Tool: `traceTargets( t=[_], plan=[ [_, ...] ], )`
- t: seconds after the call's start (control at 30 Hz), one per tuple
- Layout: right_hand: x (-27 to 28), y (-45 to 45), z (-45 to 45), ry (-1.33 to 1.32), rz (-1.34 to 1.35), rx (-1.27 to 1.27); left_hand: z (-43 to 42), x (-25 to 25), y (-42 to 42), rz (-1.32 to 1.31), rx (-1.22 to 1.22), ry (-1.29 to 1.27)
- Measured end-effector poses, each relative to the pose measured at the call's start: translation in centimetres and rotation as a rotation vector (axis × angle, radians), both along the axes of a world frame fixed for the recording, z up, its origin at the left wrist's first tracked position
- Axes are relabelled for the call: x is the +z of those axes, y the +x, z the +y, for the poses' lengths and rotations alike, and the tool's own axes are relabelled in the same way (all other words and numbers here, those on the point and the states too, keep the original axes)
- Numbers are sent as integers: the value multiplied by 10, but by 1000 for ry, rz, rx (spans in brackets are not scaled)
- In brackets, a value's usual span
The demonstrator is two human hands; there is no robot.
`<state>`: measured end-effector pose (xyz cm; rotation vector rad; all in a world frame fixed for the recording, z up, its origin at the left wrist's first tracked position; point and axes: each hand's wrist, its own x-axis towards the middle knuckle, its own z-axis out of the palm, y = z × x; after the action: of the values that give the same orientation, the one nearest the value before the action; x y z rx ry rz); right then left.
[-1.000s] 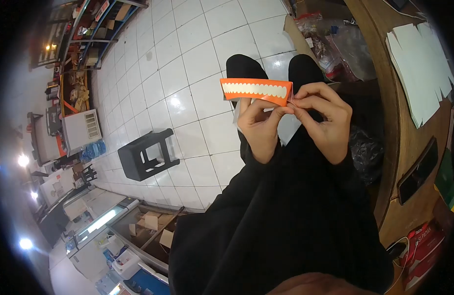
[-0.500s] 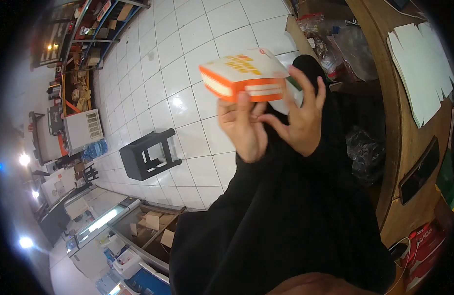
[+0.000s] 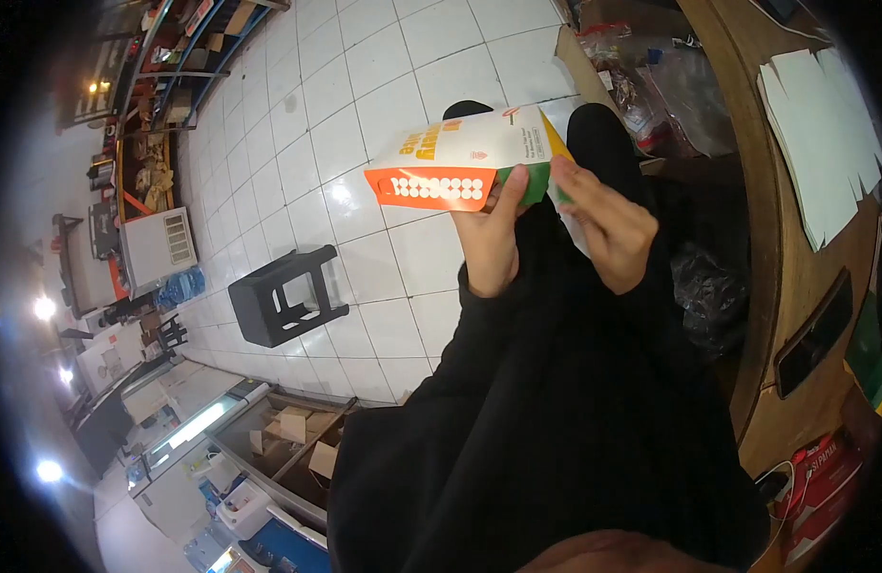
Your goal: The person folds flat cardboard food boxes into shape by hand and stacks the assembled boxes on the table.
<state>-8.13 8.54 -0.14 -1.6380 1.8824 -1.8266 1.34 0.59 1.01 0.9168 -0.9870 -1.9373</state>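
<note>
A printed cardboard food box [image 3: 460, 143], with a white top, an orange side with rows of white dots, and green and yellow parts at its right end, is above my lap. My left hand [image 3: 491, 244] grips it from below, thumb pressed against the green part and the other fingers partly hidden under the box. My right hand [image 3: 611, 229] is at the right end, its bent fingers closed on the edge by the green and yellow flaps. A pale flap hangs below that end, partly hidden by the right hand.
A black plastic stool [image 3: 283, 296] stands on the white tiled floor [image 3: 365, 143] to the left. At right, a wooden table [image 3: 794, 296] bears a stack of pale paper sheets [image 3: 813, 143], a phone [image 3: 815, 334] and a red box [image 3: 823, 468]. Plastic bags [image 3: 708, 286] lie beneath.
The box has turned, so its dotted orange side and green end now show. My right hand has gone from spread fingers to closed on the box's right end; my left thumb has shifted right.
</note>
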Motion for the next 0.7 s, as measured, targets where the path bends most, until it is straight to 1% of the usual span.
traceTargets(
  t=[0.03,0.07,0.1,0.13,0.2,0.37,0.43,0.47,0.53,0.57,0.63,0.7],
  plan=[
    [5,-2,3,48,-162,-61,4,-3,-2,-33,52,-110],
    [7,-3,4,92,-325,-123,6,-7,-2,-34,51,-111],
    [3,-2,2,57,-417,-198,8,-14,1,-159,53,-289],
    [0,-3,1,55,-420,-198,9,-22,4,-285,56,-466],
    [-5,-6,0,35,-694,-234,9,-39,9,-285,29,-537],
    [6,-4,4,99,-732,-113,19,-62,7,-426,-3,-718],
    [9,-4,7,146,-840,-89,20,-35,-5,-201,41,-377],
    [8,-3,7,146,-840,-89,20,-30,-7,-201,41,-377],
    [6,1,5,85,-903,-152,19,-27,-10,-56,27,-227],
    [5,3,4,84,-905,-152,19,-27,-9,-57,27,-228],
    [2,5,2,29,-796,-228,19,-27,-9,33,31,-205],
    [2,4,2,51,-746,-228,17,-27,-9,100,27,-175]
  ],
)
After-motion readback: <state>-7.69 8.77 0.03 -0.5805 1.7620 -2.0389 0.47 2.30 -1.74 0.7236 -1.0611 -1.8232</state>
